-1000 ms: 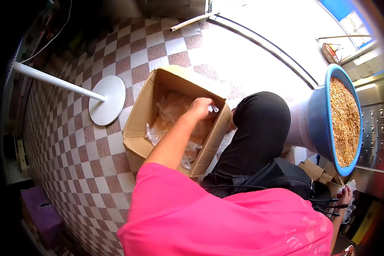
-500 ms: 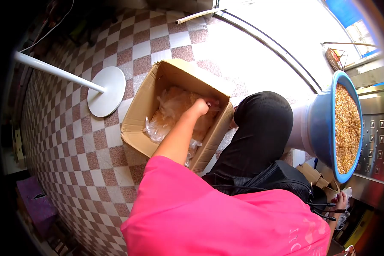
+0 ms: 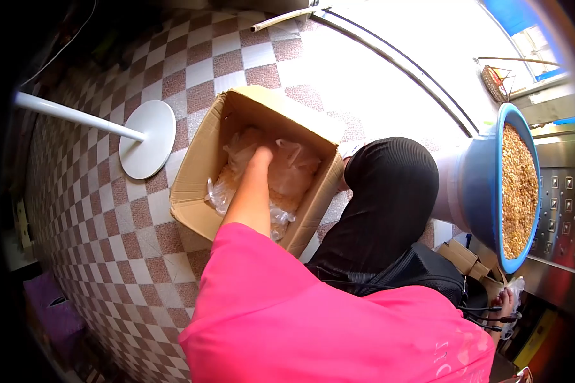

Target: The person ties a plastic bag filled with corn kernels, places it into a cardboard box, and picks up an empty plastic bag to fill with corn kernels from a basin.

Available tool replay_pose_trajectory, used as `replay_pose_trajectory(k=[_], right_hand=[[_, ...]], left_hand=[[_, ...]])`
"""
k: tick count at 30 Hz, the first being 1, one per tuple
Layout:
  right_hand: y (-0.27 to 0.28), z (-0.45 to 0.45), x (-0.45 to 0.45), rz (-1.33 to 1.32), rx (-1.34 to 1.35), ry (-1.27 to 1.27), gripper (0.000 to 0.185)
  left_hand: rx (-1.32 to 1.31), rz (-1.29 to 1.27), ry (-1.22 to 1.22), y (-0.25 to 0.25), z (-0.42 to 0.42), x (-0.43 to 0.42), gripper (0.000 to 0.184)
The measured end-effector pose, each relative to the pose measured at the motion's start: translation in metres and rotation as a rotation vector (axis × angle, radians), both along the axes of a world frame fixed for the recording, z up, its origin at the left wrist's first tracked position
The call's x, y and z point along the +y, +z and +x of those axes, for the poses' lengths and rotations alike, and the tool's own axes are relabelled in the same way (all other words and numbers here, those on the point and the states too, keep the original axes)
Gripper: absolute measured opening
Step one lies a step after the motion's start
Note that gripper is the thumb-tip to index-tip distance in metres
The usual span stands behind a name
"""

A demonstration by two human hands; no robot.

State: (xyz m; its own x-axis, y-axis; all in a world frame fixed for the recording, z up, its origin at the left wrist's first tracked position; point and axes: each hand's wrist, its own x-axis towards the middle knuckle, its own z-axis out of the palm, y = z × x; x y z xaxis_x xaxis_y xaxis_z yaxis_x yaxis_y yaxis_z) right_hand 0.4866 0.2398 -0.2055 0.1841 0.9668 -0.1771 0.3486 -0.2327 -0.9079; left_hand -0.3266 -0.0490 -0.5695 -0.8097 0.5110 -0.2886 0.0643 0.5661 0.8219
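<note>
My left hand (image 3: 260, 157) reaches down into an open cardboard box (image 3: 195, 169). Its fingers are hidden among clear plastic bags (image 3: 294, 167) that lie inside over a tan, crumbly-looking filling, so I cannot tell whether they grip anything. Far over at the lower right, my right hand (image 3: 506, 301) is closed on a crumpled clear plastic bag (image 3: 517, 288). Just above that hand stands a blue tub (image 3: 482, 188) heaped with golden-brown grains or chopped nuts (image 3: 519, 191).
A white pole on a round base (image 3: 148, 139) stands left of the box on the checkered floor (image 3: 134, 220). My bent knee (image 3: 393, 185) separates box and tub. Folded cardboard (image 3: 460, 258) and dark cables (image 3: 492, 314) lie near my right hand. A metal panel (image 3: 562, 204) is at the right.
My left hand has moved left and deeper among the plastic bags, and its fingers have gone out of sight. My right hand stays in nearly the same place with its plastic bag.
</note>
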Motion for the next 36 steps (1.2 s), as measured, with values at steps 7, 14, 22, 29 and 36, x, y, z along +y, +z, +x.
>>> replay_pose_trajectory(k=[7, 14, 22, 29, 36], right_hand=[[0.011, -0.013, -0.025, -0.074, -0.041, 0.001, 0.010], [-0.007, -0.021, -0.028, -0.067, -0.039, -0.028, 0.013], [-0.001, -0.086, -0.062, 0.024, 0.188, -0.201, 0.011], [-0.002, -0.087, -0.079, 0.175, 0.242, -0.193, 0.009], [-0.005, -0.059, -0.130, 0.285, 0.237, -0.175, 0.010]], left_hand=[[0.516, -0.410, -0.172, -0.067, 0.050, 0.022, 0.031], [0.837, -0.554, -0.476, -0.083, 0.073, 0.033, 0.036], [0.528, -0.788, -0.803, -0.044, 0.060, 0.079, 0.032], [0.584, -0.585, -0.725, 0.007, 0.100, 0.148, 0.030], [0.586, -0.359, -0.810, 0.065, 0.167, 0.216, 0.029]])
